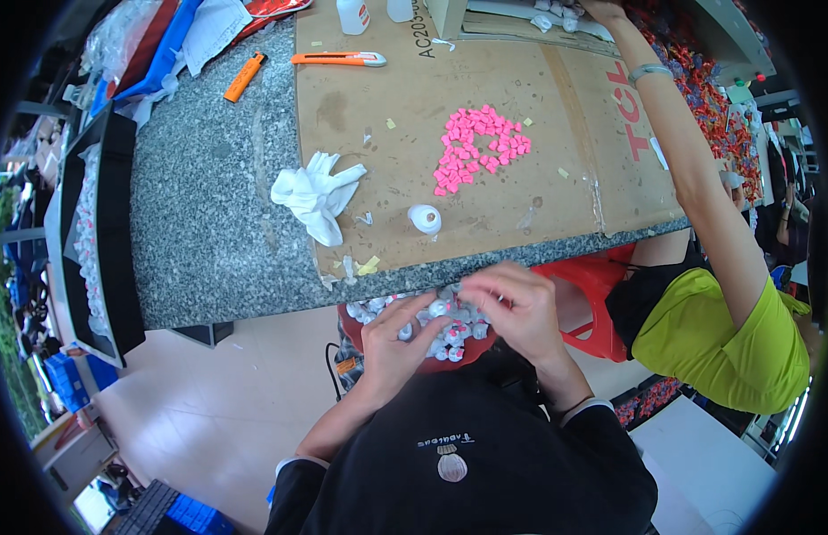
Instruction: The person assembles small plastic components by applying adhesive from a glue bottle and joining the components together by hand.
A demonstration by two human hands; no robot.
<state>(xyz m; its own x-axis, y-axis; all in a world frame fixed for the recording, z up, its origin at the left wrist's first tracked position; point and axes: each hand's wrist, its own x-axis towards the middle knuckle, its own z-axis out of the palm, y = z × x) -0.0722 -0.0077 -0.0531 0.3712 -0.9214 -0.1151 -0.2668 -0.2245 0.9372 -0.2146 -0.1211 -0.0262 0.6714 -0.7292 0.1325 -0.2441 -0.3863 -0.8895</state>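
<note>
Below the table's front edge, a red basin (459,362) in front of my body holds many small white-and-grey figures (453,337) with pink bits. My left hand (392,348) is over the basin's left side, thumb and forefinger curled around a small white figure (439,308). Close by on the right, my right hand (519,308) has its fingertips pinched together near that figure. Whatever is between those fingertips is too small to make out. On the cardboard beyond lie a cluster of small pink pieces (450,164) and a small white bottle (425,218) with a nozzle.
Cardboard (521,80) covers much of the granite table (200,205). On it lie a crumpled white cloth (316,194) and an orange utility knife (338,59); an orange stick-like object (245,78) is farther left. A co-worker's arm (699,169) reaches across the right side. A black tray (115,223) adjoins the left edge.
</note>
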